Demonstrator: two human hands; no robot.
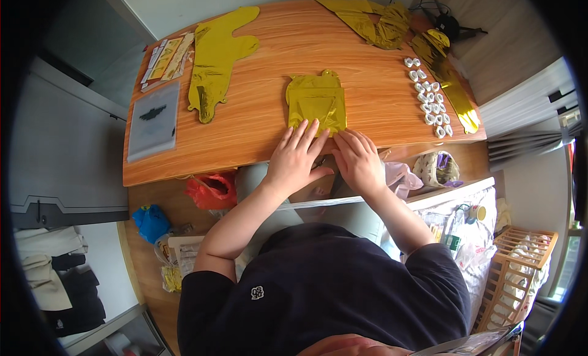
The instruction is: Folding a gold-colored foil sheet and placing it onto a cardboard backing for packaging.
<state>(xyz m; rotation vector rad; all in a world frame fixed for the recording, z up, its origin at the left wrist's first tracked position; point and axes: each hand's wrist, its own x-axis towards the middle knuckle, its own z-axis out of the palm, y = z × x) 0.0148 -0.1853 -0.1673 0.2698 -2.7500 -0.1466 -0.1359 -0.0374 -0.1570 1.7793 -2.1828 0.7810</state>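
Note:
A gold foil balloon (317, 102), folded into a rough square, lies flat at the table's near edge, with a small tab at its far end. Across its near left corner rest the fingertips of my left hand (296, 154), fingers spread and thumb out to the side. My right hand (360, 160) lays its fingers flat at the near right corner. Neither hand is gripping the foil. Further left is an unfolded gold foil balloon (215, 62), long and flat. More gold foil (373, 25) is spread at the far right, and a gold strip (450, 83) lies along the right edge.
Small white rolls (432, 99) stand in rows on the table's right. A stack of transparent plastic bags (153, 123) and printed paper strips (166, 61) lie at left. Beneath the table are a red bag (213, 191) and a patterned bag (436, 169). A wooden crib (511, 276) stands at right.

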